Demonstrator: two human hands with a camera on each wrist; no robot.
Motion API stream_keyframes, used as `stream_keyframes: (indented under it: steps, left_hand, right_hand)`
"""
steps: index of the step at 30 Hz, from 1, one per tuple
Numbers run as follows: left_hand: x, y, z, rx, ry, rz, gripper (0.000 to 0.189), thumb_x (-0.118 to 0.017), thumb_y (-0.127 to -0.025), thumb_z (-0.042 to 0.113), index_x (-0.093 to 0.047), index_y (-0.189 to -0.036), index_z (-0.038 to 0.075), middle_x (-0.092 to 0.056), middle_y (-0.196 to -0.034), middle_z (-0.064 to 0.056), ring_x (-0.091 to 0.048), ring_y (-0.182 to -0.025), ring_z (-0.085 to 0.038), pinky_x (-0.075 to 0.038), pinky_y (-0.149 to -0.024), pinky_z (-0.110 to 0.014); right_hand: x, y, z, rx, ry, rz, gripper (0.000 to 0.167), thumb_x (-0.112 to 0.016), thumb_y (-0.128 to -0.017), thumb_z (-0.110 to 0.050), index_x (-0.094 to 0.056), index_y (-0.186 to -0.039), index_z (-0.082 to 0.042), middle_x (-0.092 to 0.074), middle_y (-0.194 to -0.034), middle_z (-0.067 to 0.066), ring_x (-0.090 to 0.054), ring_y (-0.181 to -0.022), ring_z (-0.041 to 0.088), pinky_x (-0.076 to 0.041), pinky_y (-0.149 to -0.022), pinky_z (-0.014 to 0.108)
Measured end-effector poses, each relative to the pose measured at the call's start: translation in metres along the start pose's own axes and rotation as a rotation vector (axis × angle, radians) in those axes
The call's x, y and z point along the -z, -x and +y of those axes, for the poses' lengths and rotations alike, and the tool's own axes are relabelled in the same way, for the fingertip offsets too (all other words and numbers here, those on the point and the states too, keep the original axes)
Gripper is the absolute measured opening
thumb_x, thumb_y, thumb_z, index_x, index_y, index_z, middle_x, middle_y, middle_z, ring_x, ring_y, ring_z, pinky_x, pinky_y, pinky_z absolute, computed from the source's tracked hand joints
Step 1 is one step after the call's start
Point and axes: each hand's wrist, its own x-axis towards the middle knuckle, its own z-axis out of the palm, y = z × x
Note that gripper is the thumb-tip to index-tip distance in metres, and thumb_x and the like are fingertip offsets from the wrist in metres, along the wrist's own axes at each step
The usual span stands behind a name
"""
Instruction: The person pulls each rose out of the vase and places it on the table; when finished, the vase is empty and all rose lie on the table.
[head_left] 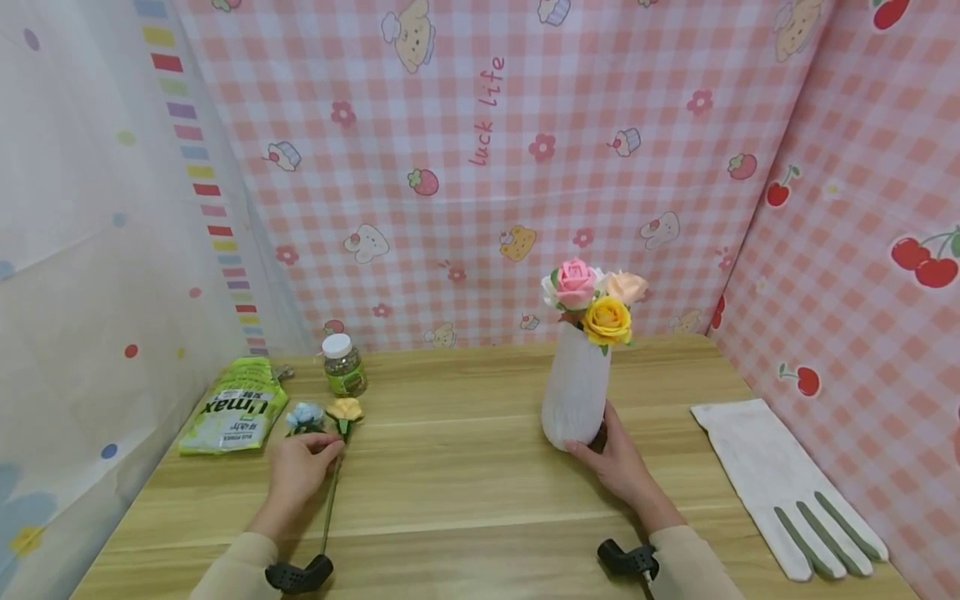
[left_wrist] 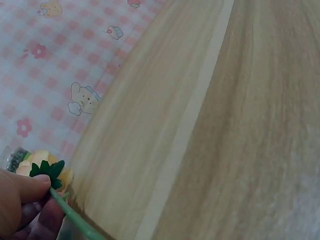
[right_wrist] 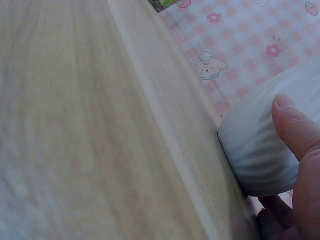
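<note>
My left hand [head_left: 296,471] pinches a light orange artificial rose [head_left: 346,408] by its green stem, just below the bloom. In the left wrist view, thumb and fingers meet beneath the green leaves [left_wrist: 47,172] of that rose. A blue artificial flower [head_left: 305,414] lies just beyond the same hand, its lower part hidden. On the right, my right hand [head_left: 618,467] grips a white vase [head_left: 573,392] low on its side, thumb in front; most of the fingers are hidden behind it. Pink [head_left: 575,284], peach [head_left: 627,287] and yellow [head_left: 607,320] roses, with a white one partly covered, stand in the vase.
A green bag [head_left: 236,408] lies at the table's left, and a white-capped jar [head_left: 344,367] stands near the back edge. White gloves with grey-green stripes [head_left: 787,483] lie on the right. Patterned cloth walls [head_left: 465,217] enclose the wooden table [head_left: 450,483].
</note>
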Motion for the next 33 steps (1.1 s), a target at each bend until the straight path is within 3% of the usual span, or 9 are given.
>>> stream_keyframes:
  steps: [7,14,24,33]
  left_hand:
    - [-0.0017,0.0004,-0.0035,0.022,0.038,-0.033,0.015,-0.07,-0.088,0.013,-0.074,-0.093,-0.001,-0.071,-0.075,-0.007,-0.061,-0.06,-0.012,-0.047,-0.051,-0.022]
    - [-0.0009,0.0008,-0.003,0.022,0.048,-0.025,0.015,-0.07,-0.088,0.011,-0.074,-0.094,-0.002,-0.071,-0.078,-0.009,-0.062,-0.061,-0.011,-0.048,-0.052,-0.022]
    - [0.0028,0.0005,-0.0002,0.041,0.005,-0.026,0.016,-0.069,-0.089,0.013,-0.074,-0.095,-0.001,-0.069,-0.074,-0.005,-0.06,-0.061,-0.011,-0.045,-0.053,-0.021]
    - [0.002,-0.0031,-0.0034,0.018,-0.032,-0.029,0.015,-0.069,-0.088,0.012,-0.074,-0.094,-0.001,-0.068,-0.072,-0.003,-0.059,-0.059,-0.01,-0.045,-0.051,-0.021]
  right_hand:
    - [-0.0002,-0.0009,0.0041,-0.008,-0.002,0.002,0.085,-0.072,-0.087,-0.011,-0.016,-0.151,-0.002,-0.039,-0.142,0.027,-0.04,-0.129,0.039,-0.032,-0.105,0.055]
    - [0.0001,-0.002,0.0061,-0.011,-0.006,0.001,0.084,-0.072,-0.088,-0.013,-0.017,-0.151,-0.003,-0.04,-0.141,0.026,-0.04,-0.129,0.037,-0.033,-0.104,0.054]
    - [-0.0002,-0.0014,0.0041,-0.02,-0.013,0.003,0.084,-0.072,-0.087,-0.013,-0.018,-0.15,-0.002,-0.04,-0.142,0.025,-0.04,-0.13,0.038,-0.032,-0.104,0.056]
    - [-0.0007,-0.0007,0.0031,-0.008,-0.005,0.008,0.083,-0.072,-0.087,-0.01,-0.018,-0.15,-0.001,-0.041,-0.14,0.026,-0.042,-0.128,0.038,-0.034,-0.104,0.054]
